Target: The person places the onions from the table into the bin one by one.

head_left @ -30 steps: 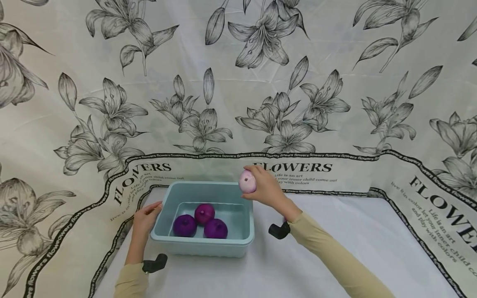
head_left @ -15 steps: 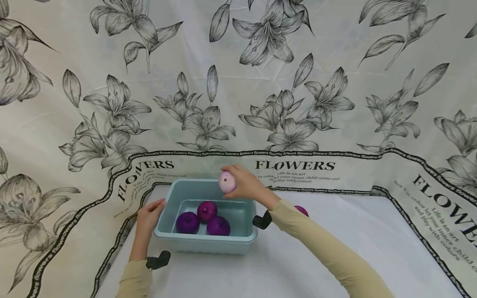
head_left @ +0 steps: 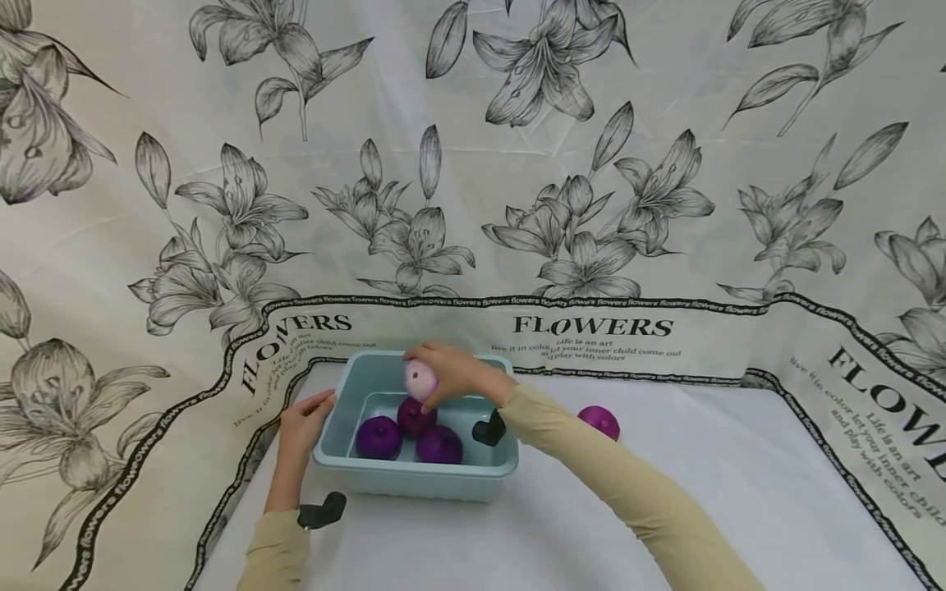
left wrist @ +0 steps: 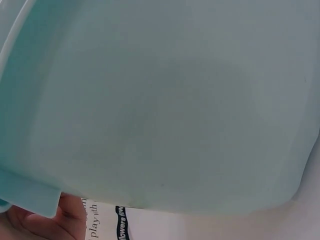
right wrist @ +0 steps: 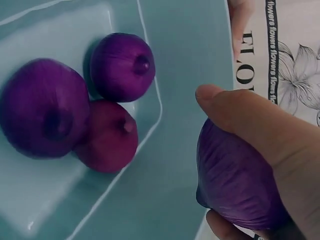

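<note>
My right hand (head_left: 458,376) grips a purple onion (right wrist: 237,177) between thumb and fingers above the light blue plastic basin (head_left: 414,484). In the head view the pale root end of that onion faces the camera. Three purple onions lie in the basin: a left onion (head_left: 378,437), a right onion (head_left: 439,445) and a redder one (right wrist: 111,137) touching it in the right wrist view. At the basin's left rim, my left hand (head_left: 301,427) holds the edge. Its fingers (left wrist: 47,222) show under the rim in the left wrist view.
One more magenta onion (head_left: 599,423) lies on the white tablecloth (head_left: 569,525), right of the basin and partly behind my right forearm. A flower-printed cloth (head_left: 458,164) hangs behind the table. Each wrist carries a black camera mount (head_left: 322,510).
My right hand has carried its onion left and down, from the basin's right rim to over the inside. The onion on the tablecloth has come into view. The left hand keeps its place.
</note>
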### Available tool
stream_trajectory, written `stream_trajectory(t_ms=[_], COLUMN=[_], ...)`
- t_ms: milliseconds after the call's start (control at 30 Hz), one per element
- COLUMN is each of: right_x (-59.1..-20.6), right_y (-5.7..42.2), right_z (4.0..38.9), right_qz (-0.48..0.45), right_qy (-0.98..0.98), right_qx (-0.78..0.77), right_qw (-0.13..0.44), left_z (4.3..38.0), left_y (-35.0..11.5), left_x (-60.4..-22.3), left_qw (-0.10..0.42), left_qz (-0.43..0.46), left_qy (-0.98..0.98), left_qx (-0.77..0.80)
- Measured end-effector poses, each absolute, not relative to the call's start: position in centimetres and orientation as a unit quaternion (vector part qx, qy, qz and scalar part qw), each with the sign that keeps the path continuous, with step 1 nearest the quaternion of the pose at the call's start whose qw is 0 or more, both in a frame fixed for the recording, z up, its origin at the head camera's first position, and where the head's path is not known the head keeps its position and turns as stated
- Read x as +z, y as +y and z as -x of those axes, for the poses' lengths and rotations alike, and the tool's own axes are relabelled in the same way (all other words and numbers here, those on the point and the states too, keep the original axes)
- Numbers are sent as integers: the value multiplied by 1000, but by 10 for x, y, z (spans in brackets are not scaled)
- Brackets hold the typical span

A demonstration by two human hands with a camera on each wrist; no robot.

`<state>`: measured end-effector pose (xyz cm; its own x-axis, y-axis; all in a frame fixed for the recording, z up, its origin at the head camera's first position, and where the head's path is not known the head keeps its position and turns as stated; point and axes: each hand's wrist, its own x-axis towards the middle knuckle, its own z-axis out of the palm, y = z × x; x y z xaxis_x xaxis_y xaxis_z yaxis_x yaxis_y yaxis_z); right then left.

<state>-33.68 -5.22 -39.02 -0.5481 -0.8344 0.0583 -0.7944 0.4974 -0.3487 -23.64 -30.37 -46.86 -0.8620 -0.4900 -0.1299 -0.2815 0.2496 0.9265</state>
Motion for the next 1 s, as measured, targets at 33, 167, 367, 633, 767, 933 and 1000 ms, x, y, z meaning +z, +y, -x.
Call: stream_trajectory(t_ms=[33, 167, 367, 633, 767, 933, 1000], right_x=[-391, -399, -411, -423, -431, -436, -436], right_y=[-55, -65, -77, -90, -97, -104, -105], right_z=[336, 337, 336, 333, 330, 327, 326], right_qz=[474, 480, 473, 458, 465, 462, 458], right_qy=[862, 857, 860, 866, 863, 863, 865], right_qx=[-168, -162, -148, -149, -149, -160, -165], right_qw=[66, 91, 124, 131, 128, 126, 124], left_z=[237, 239, 238, 236, 235, 234, 234], left_y=[-304, -305, -303, -302, -303, -303, -303], left_x=[-469, -469, -469, -469, -469, -469, -468], left_qw=[92, 93, 85, 86, 78, 85, 92], left_qz=[-245, -244, -248, -250, -249, -244, -238], left_qy=[-784, -782, -779, -782, -780, -786, -792], left_qx=[-563, -567, -570, -564, -569, -561, -554])
